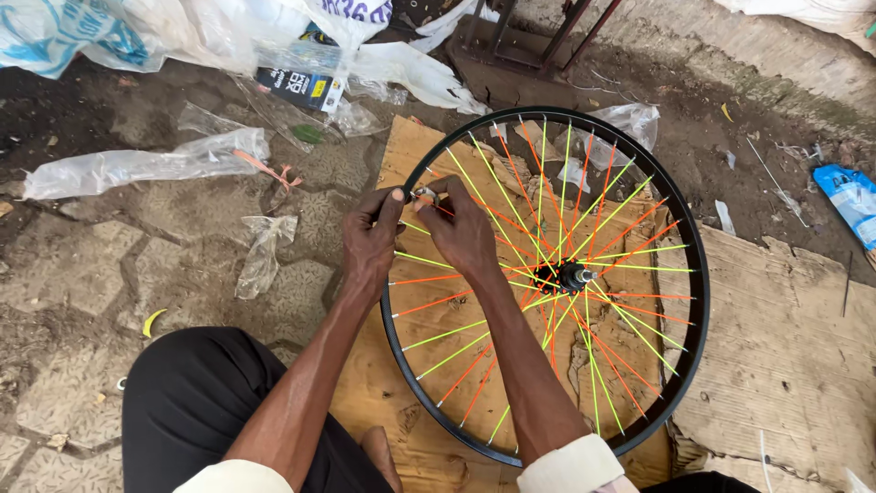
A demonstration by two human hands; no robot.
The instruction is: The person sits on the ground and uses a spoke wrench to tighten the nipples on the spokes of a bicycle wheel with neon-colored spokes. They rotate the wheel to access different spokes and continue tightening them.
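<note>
While both hands (415, 233) pinch, wheel (547, 283) flat, axle (584, 274) up

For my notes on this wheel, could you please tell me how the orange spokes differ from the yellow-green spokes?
1. Colour: an orange spoke is bright orange, a yellow-green spoke fluorescent lime.
2. Contact: the left hand and right hand pinch near an orange spoke's rim end; no yellow-green spoke looks gripped.

Shared: both run from the black hub to the black rim.

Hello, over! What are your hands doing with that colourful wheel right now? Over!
Left hand gripping black rim. Right hand pinching small metal piece at a spoke end. Wheel lying on cardboard; nothing blocking.
</note>
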